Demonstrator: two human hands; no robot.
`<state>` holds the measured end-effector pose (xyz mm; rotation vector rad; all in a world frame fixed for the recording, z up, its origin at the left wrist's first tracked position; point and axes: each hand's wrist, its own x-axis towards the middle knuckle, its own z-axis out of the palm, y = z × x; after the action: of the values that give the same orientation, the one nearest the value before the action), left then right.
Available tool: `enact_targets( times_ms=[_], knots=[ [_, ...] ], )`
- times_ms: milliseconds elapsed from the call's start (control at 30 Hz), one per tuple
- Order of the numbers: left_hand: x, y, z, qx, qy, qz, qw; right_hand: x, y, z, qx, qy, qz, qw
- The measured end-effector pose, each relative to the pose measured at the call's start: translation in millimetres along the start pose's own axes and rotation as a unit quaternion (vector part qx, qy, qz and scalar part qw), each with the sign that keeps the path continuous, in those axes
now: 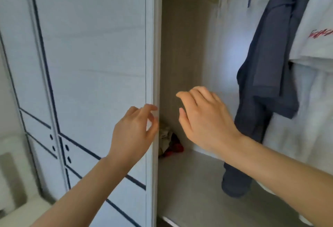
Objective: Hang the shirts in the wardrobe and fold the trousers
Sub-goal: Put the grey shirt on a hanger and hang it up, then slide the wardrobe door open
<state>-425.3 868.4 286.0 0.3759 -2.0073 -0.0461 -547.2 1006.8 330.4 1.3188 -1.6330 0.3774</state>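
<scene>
My left hand (133, 133), fingers loosely bent, touched the edge of the smooth white wardrobe door with thin dark lines (90, 64); my right hand (207, 118) hovered slack and empty. A limp navy shirt (270, 64) and a white red-lettered shirt (315, 50) hung just right of it

Soft, even daylight, dimmer inside the wardrobe (180, 50); slight motion blur throughout, wide-angle bending at the edges.

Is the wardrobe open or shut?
Open. The white wardrobe door with dark lines stands aside, the left hand at its edge, and the dark blue garment hangs in view inside.
</scene>
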Motion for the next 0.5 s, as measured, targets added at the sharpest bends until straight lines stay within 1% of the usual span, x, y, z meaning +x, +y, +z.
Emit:
enact_targets(
  times_ms=[100, 233, 333, 500],
  knots=[
    [-41.2, -26.3, -13.9, 0.054, -0.023, -0.023, 0.998, -16.8, -41.2, 18.4, 0.081, -0.024, -0.018, 0.996],
    [-93.4, -56.4, -23.7, 0.102, -0.059, -0.089, 0.989, -37.8, -90.9, 51.5, 0.172, -0.068, -0.061, 0.981],
    [-132.6, -76.4, -25.2, 0.139, -0.082, -0.14, 0.977, -55.0, -131.7, 83.1, 0.234, -0.101, -0.091, 0.963],
    [-202.9, -104.5, -25.3, 0.184, -0.112, -0.235, 0.948, -82.1, -196.8, 130.2, 0.326, -0.17, -0.103, 0.924]
  ],
)
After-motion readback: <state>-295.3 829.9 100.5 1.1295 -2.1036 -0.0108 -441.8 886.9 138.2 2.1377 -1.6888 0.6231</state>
